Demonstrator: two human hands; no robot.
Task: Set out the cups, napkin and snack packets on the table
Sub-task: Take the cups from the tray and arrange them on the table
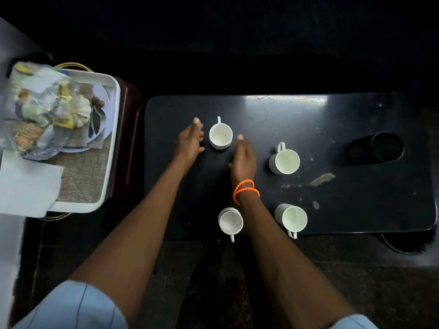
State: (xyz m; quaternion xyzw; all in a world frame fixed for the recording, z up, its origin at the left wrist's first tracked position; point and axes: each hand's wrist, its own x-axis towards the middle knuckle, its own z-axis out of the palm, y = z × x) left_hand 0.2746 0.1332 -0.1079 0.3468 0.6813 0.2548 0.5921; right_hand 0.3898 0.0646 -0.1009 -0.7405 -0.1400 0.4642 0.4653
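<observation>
— What was over on the left when you looked down?

— A white tray (111, 148) on a side stand, apart from the black table (356, 210). The snack packets (42, 115) were heaped in it, with a white napkin (28, 186) hanging over its near edge. I judged those simply hadn't been set out yet.

— And the hands?

— My left hand (190, 143) lay just left of the far-left cup (221, 136), fingers spread and holding nothing. My right hand (243, 160), with an orange band (245, 189) at the wrist, sat just right of it, also loose and empty. The cup stood upright between them, handle pointing away from me. I couldn't tell whether any finger touched it.

— Why bracket it like that?

— My guess: squaring it up with the others.

— The others?

— A near-left cup (231, 222) by my right forearm, handle toward me. Further right, a far cup (284, 161) and a near cup (291, 219), making a rough square. Far right, a dark holder (377, 148), well apart.
</observation>
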